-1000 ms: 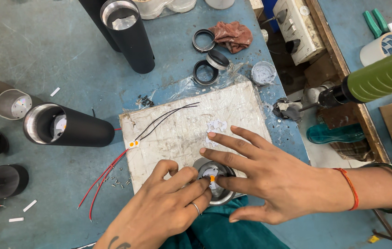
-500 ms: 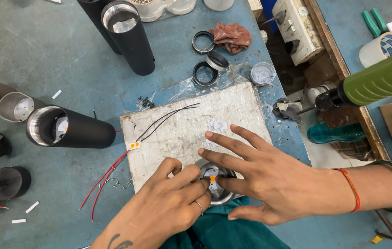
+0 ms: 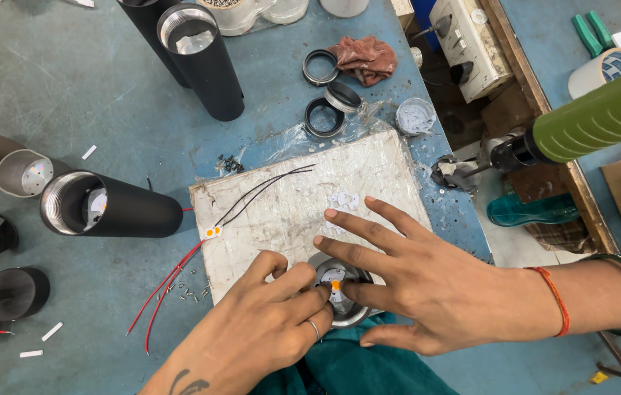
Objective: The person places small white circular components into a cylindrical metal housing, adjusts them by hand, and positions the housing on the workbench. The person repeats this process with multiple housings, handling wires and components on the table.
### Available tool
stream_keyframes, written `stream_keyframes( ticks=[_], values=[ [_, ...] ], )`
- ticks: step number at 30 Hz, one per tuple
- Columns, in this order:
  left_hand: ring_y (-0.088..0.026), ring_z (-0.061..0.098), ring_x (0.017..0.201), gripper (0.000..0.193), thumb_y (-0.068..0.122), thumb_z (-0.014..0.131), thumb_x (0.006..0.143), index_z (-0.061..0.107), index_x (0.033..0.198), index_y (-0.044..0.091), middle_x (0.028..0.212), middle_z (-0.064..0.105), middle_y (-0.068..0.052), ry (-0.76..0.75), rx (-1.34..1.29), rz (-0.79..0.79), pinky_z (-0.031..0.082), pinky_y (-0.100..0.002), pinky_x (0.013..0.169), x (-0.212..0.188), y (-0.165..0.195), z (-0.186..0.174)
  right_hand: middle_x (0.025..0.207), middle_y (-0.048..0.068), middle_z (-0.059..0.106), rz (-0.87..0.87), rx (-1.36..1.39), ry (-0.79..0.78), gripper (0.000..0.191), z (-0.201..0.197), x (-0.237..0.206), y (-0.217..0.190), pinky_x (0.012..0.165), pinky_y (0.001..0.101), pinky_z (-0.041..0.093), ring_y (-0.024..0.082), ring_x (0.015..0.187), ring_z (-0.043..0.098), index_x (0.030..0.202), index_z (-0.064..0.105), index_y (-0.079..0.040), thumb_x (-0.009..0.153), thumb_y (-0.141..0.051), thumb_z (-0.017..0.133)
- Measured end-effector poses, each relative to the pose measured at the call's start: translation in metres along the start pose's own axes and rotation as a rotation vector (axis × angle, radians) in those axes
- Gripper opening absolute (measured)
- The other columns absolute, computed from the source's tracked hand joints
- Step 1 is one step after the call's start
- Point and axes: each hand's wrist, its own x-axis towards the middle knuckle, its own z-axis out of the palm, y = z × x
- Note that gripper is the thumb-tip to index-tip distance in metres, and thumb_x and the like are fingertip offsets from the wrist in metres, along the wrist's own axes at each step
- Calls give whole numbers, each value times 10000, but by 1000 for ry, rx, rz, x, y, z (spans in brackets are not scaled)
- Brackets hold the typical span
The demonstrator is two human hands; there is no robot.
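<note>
- Both hands meet over a round metal cup at the near edge of a white board on the blue bench.
- Left hand — fingertips pinched together at a small orange-dotted disc inside the cup.
- Right hand lies spread and flat, fingers splayed, gripping nothing; one fingertip touches the disc.
- Black wires trail across the board; red wires run off it.
- Just left lies a black tube on its side.

A scuffed blue-grey workbench with a wooden edge.
</note>
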Motion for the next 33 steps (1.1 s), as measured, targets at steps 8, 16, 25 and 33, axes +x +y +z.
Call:
stream_keyframes(
  ticks=[8, 16, 25, 33],
  values=[
    [-167, 577, 987, 89, 152, 654, 773, 702, 810, 88, 826, 649, 28, 18, 42, 22, 446, -350, 857, 2, 0, 2, 1507, 222, 467, 2, 5, -8, 450, -1, 2, 2, 1146, 704, 229, 456, 1499, 280, 1019, 784, -93, 831, -499, 736],
    [-202, 587, 1052, 122, 171, 655, 736, 698, 766, 61, 805, 689, -8, -39, 58, 41, 463, -349, 847, 10, -1, -1, 1508, 220, 462, -36, -31, -47, 391, -6, 8, 2, 1117, 728, 236, 456, 1494, 270, 926, 773, -80, 793, -447, 752],
    [-214, 578, 1012, 118, 171, 646, 800, 656, 873, 79, 733, 677, -14, -115, -18, 15, 452, -370, 885, 19, 1, 1, 1513, 221, 459, -76, -105, -76, 363, -9, 5, 3, 1148, 715, 228, 415, 1491, 295, 818, 772, -88, 729, -439, 775],
    [-201, 572, 1091, 94, 161, 614, 788, 668, 851, 116, 1003, 673, 12, -78, -17, 2, 437, -398, 945, 8, 5, -8, 1502, 217, 476, -73, -92, -63, 297, -9, 2, -3, 1146, 705, 241, 410, 1477, 315, 830, 783, -110, 719, -385, 784]
  ],
)
